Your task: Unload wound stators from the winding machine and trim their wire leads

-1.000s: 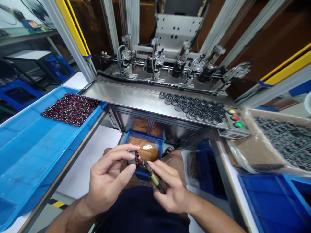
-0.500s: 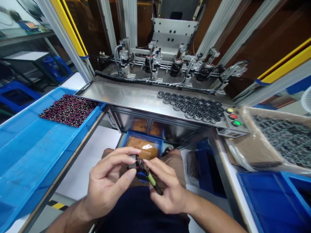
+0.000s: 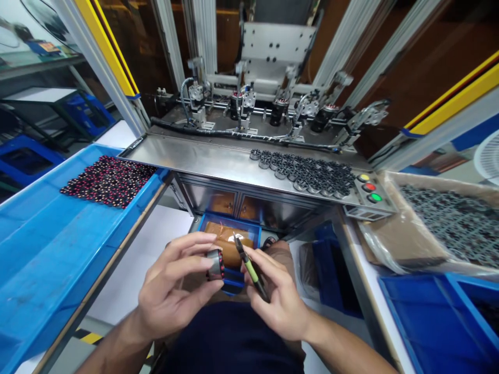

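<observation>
Steel ledge [image 3: 187, 155], tray [image 3: 47, 244] of parts [image 3: 109, 182], held pliers [image 3: 250, 269]

From my head, the one camera looks forward and down, near my left hand [image 3: 171, 292] at seven o'clock and right hand [image 3: 279, 291] towards five, with the machine [image 3: 262, 122] farther off at twelve.

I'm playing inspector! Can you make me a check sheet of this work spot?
Surface: long shiny metal ledge; dark ring-shaped parts toward its right end.
Job's things: short grey cylinder with red-dotted end; green-and-black metal-tipped hand tool.
Clutter: open brown cardboard box holding many parts.
Hands: left hand holds the cylinder; right hand holds the tool, tip apart from the cylinder.
Cables: thick black cable along the ledge's back edge.
Surroundings: long light-blue plastic tray, left.
</observation>
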`<state>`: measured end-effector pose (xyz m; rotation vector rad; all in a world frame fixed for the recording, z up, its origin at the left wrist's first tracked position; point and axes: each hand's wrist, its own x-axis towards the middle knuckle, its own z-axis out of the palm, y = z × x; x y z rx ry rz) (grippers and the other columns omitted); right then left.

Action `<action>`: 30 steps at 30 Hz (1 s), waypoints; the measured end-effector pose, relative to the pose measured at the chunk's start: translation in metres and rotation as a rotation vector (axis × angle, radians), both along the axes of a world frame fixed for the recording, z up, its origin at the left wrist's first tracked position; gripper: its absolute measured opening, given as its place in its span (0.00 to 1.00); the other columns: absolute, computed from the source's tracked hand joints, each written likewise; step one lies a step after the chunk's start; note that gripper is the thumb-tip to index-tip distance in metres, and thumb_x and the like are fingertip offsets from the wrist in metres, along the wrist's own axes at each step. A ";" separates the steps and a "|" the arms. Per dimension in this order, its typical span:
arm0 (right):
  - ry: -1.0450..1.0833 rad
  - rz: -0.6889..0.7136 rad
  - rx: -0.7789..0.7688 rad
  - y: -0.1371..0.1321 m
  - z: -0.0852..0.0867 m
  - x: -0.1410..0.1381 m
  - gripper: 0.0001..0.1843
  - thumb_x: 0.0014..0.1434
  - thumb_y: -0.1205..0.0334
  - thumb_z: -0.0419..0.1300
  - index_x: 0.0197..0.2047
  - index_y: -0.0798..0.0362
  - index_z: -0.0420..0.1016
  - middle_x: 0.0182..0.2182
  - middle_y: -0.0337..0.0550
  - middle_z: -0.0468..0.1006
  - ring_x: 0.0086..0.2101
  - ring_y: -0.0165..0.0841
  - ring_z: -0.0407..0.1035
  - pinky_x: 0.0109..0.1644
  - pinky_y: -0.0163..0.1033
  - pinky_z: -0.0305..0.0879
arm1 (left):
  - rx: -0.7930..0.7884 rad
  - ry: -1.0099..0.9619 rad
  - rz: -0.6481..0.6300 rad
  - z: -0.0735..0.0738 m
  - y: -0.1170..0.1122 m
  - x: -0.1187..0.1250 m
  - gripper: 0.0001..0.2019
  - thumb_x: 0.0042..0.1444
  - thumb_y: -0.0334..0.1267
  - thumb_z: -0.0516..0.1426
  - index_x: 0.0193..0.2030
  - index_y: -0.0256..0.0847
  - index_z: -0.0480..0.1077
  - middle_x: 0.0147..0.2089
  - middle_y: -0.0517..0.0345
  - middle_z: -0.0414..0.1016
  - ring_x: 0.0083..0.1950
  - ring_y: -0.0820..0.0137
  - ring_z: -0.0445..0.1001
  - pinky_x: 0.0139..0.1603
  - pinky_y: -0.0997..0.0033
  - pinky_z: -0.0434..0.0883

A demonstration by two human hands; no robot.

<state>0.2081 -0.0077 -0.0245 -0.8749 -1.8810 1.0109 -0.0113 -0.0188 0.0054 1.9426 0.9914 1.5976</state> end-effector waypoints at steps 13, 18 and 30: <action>0.130 0.169 -0.174 -0.023 0.032 0.021 0.41 0.50 0.79 0.55 0.66 0.46 0.60 0.37 0.44 0.76 0.36 0.32 0.73 0.42 0.40 0.73 | 0.305 0.448 0.270 0.000 0.001 -0.006 0.29 0.42 0.26 0.70 0.54 0.42 0.73 0.53 0.49 0.79 0.46 0.63 0.81 0.51 0.67 0.79; 0.181 0.294 -0.282 -0.026 0.037 0.024 0.44 0.49 0.79 0.55 0.68 0.46 0.57 0.43 0.47 0.77 0.43 0.36 0.74 0.49 0.47 0.73 | 0.339 0.541 0.264 0.000 -0.001 -0.009 0.30 0.46 0.26 0.68 0.57 0.43 0.70 0.54 0.49 0.79 0.48 0.62 0.81 0.53 0.63 0.79; 0.199 0.315 -0.303 -0.026 0.043 0.017 0.44 0.47 0.80 0.55 0.67 0.43 0.59 0.43 0.46 0.76 0.42 0.36 0.75 0.48 0.47 0.74 | 0.270 0.402 0.182 0.006 -0.001 -0.007 0.28 0.46 0.20 0.65 0.55 0.42 0.70 0.51 0.50 0.81 0.50 0.61 0.81 0.53 0.60 0.79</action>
